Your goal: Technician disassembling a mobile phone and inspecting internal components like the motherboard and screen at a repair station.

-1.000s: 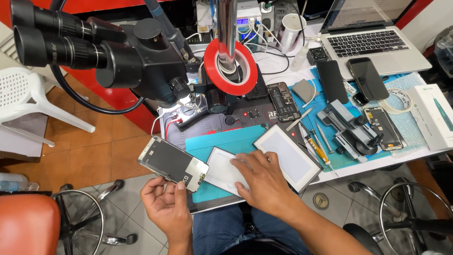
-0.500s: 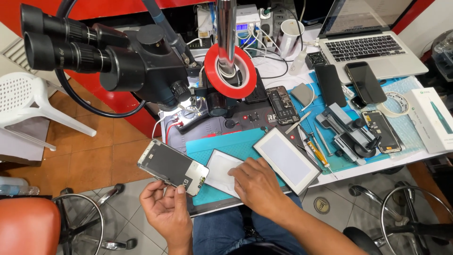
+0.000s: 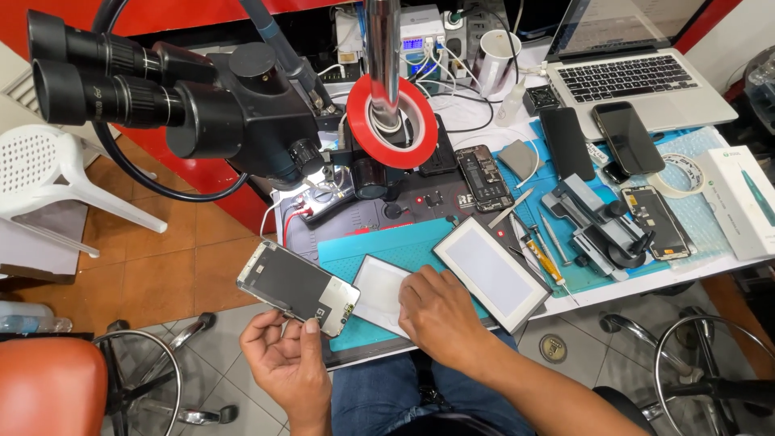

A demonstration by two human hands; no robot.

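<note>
My left hand (image 3: pixel 286 362) holds a phone screen assembly (image 3: pixel 297 287) by its near edge, out past the left front corner of the bench, dark back side up. My right hand (image 3: pixel 436 315) rests palm down on the teal work mat (image 3: pixel 404 246), its fingers on the edge of a thin white sheet (image 3: pixel 378 291). Just right of that hand lies a white rectangular panel with a dark rim (image 3: pixel 494 273).
A black stereo microscope (image 3: pixel 202 105) hangs over the bench's left side, with a red tape roll (image 3: pixel 393 121) on its post. Phones, boards, tweezers and a clamp (image 3: pixel 601 230) lie at right. A laptop (image 3: pixel 630 69), mug (image 3: pixel 494 60), white box (image 3: pixel 743 198) and white chair (image 3: pixel 48 178) surround them.
The view has shifted slightly. My right hand has slid a little to the left along the white sheet. My left hand keeps the screen assembly in nearly the same place.
</note>
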